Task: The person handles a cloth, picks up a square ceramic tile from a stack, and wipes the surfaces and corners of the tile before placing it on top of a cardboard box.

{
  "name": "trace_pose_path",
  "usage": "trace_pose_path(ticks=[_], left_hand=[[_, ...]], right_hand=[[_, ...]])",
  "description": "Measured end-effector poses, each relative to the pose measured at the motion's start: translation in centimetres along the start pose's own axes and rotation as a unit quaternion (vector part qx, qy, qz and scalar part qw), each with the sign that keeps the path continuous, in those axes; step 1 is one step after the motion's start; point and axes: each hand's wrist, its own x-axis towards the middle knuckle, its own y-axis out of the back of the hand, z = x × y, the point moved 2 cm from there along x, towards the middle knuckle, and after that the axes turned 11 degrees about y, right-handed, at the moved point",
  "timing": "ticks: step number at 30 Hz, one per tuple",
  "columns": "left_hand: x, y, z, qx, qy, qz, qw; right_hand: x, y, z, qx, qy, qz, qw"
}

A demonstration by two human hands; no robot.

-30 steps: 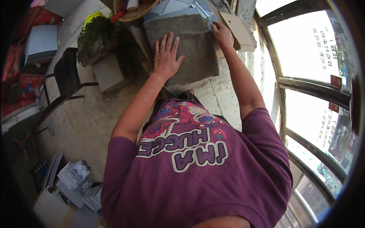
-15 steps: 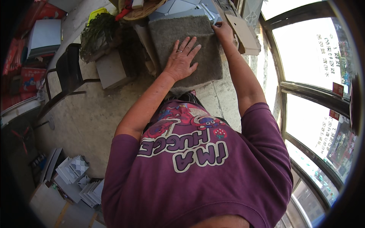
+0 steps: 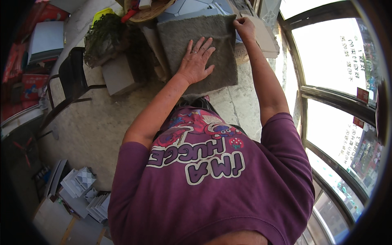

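Observation:
A grey-brown cloth [image 3: 220, 61] with a short nap lies spread in front of me, its near edge hanging over the edge of whatever is under it. My left hand [image 3: 197, 60] rests flat on the middle of the cloth, fingers spread, a ring on one of them. At the cloth's far right corner my right hand [image 3: 245, 28] has its fingers closed, pinching that corner and holding it slightly raised. Just beyond the far edge lie pale blue-grey hexagon-patterned sheets [image 3: 192, 8], partly covered by the cloth.
A round wicker basket [image 3: 157, 12] with red items stands past the cloth. Flat cardboard [image 3: 263, 38] lies at the right, near the windows [image 3: 326, 57]. To the left are a bundle of dried greenery [image 3: 104, 38], a cardboard box [image 3: 117, 75] and a black chair [image 3: 75, 71].
My right hand has moved up and slightly right, drawing the cloth's far right corner with it and smoothing out a fold. My left hand stays flat on the cloth, nearly unmoved.

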Motion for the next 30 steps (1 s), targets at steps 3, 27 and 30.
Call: trace_pose_path(ticks=[3, 27, 30], left_hand=[[0.4, -0.3, -0.1, 0.004, -0.003, 0.002, 1.0], [-1.6, 2.1, -0.9, -0.058, 0.012, 0.124, 0.99], [-1.8, 1.3, -0.5, -0.037, -0.01, 0.098, 0.994]], right_hand=[[1.2, 2.0, -1.8, 0.013, 0.062, 0.068, 0.996], [-13.9, 0.3, -9.1, -0.114, 0.371, -0.023, 0.921], [-14.2, 0.2, -8.7, -0.144, 0.378, -0.037, 0.914]])
